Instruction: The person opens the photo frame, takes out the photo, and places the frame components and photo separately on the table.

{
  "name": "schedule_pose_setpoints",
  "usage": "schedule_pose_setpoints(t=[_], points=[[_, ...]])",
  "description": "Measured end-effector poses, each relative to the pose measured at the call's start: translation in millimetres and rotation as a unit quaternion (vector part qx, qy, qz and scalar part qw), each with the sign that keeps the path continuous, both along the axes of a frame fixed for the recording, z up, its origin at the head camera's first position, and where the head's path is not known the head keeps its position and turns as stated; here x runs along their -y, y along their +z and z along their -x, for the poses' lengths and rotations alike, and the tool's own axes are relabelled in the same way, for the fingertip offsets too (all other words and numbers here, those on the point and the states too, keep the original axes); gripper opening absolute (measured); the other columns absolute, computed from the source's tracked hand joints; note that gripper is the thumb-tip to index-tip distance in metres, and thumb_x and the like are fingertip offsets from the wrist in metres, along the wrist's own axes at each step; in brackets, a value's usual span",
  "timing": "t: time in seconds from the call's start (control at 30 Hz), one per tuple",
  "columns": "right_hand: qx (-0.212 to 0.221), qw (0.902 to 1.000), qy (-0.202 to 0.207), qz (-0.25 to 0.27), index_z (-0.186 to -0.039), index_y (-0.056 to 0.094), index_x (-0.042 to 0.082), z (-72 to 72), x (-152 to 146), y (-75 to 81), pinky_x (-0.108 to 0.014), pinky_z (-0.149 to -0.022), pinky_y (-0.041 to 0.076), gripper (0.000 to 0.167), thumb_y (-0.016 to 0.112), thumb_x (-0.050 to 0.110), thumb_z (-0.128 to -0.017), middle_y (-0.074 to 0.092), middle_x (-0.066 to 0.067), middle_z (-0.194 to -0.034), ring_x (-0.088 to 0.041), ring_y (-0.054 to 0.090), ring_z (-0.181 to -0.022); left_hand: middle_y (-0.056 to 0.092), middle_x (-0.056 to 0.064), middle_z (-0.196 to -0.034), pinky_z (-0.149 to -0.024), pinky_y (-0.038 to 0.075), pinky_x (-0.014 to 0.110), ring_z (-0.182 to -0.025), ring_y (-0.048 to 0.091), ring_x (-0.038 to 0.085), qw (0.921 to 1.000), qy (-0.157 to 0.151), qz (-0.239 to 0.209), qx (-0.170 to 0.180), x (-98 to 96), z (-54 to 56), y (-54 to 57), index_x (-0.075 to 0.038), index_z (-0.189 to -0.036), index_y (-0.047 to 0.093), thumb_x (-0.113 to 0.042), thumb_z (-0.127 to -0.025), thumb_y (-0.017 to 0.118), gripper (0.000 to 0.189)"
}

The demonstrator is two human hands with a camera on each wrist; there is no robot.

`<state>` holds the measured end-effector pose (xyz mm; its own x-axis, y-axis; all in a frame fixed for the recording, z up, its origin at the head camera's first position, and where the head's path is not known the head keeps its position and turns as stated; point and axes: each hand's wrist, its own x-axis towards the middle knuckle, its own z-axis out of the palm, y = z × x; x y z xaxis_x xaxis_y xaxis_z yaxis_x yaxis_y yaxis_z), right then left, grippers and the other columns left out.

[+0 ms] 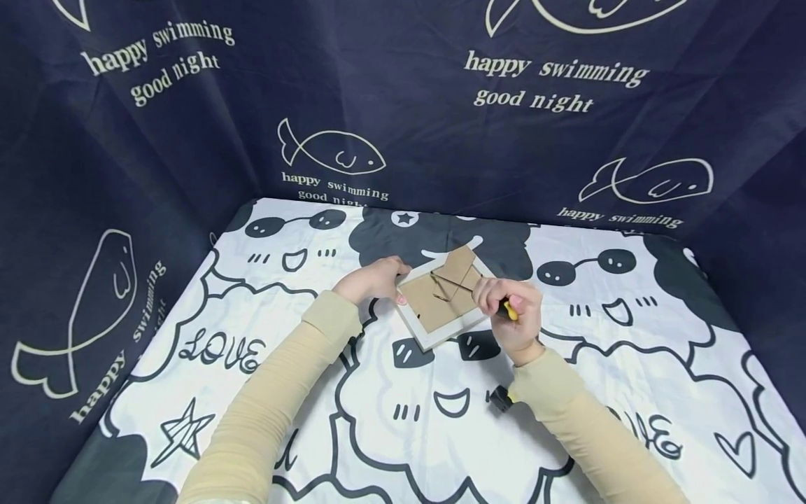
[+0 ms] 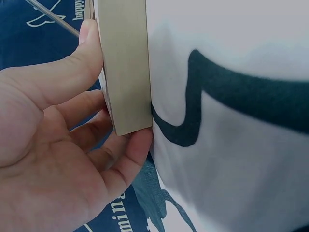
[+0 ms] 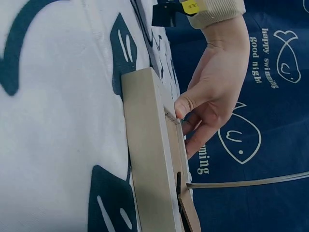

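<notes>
A picture frame with a pale rim lies back up on the patterned cloth, showing its brown backing board. On that back sits a brown stand flap. My left hand grips the frame's left corner, thumb over the rim and fingers along the outer side. In my right hand is a screwdriver with a black and yellow handle. Its thin shaft slants down to the back beside the flap. Whether the tip is wedged under anything, I cannot tell.
A white cloth with black cartoon drawings covers the table. Dark blue curtains with fish and lettering hang behind and at the sides. Black devices with yellow parts, such as the one at the right wrist, are strapped over beige sleeves.
</notes>
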<state>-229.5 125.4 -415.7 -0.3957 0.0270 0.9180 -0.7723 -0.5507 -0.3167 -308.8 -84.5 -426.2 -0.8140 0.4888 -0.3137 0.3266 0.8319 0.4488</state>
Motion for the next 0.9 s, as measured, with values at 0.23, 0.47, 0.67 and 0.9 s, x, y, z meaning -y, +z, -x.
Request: schedule_pose_setpoints(t=[0.23, 0.47, 0.67, 0.9], points=[[0.02, 0.9995, -0.007, -0.022, -0.051, 0.031, -0.002, -6.4, 0.5, 3.3, -0.029, -0.04, 0.03, 0.032, 0.026, 0.003, -0.082, 0.032, -0.007, -0.045, -0.02, 0.03, -0.038, 0.039, 0.012, -0.145, -0.112, 0.027, 0.036, -0.136, 0.034, 0.027, 1.0, -0.001, 0.002, 0.001, -0.1, 0.2, -0.9, -0.006, -0.141, 0.042, -0.022, -0.077, 0.077, 0.075], [0.018, 0.9994, -0.007, -0.028, -0.051, 0.032, -0.001, -7.3, 0.8, 4.7, -0.028, -0.041, 0.031, 0.032, 0.026, 0.003, -0.082, 0.031, -0.007, -0.045, -0.019, 0.031, -0.039, 0.039, 0.012, -0.146, -0.112, 0.027, 0.036, -0.136, 0.034, 0.027, 1.0, 0.002, 0.001, 0.002, -0.3, 0.3, -1.4, -0.006, -0.141, 0.042, -0.023, -0.076, 0.077, 0.075], [0.003, 0.9999, 0.005, -0.009, -0.051, 0.03, -0.001, -3.6, -0.4, 2.0, -0.028, -0.042, 0.03, 0.034, 0.03, 0.006, -0.085, 0.031, -0.006, -0.045, -0.018, 0.032, -0.04, 0.039, 0.012, -0.145, -0.112, 0.028, 0.037, -0.136, 0.035, 0.028, 1.0, 0.002, 0.0, -0.001, 0.2, 0.1, -1.1, -0.006, -0.141, 0.043, -0.022, -0.077, 0.077, 0.075], [0.004, 1.0, -0.002, 0.001, -0.051, 0.03, 0.0, -1.9, -1.0, 1.2, -0.028, -0.043, 0.029, 0.036, 0.031, 0.008, -0.085, 0.032, -0.006, -0.045, -0.017, 0.033, -0.041, 0.039, 0.012, -0.145, -0.112, 0.029, 0.037, -0.135, 0.035, 0.027, 1.0, 0.003, -0.001, 0.002, 0.1, -0.9, 0.7, -0.006, -0.141, 0.043, -0.022, -0.077, 0.077, 0.074]])
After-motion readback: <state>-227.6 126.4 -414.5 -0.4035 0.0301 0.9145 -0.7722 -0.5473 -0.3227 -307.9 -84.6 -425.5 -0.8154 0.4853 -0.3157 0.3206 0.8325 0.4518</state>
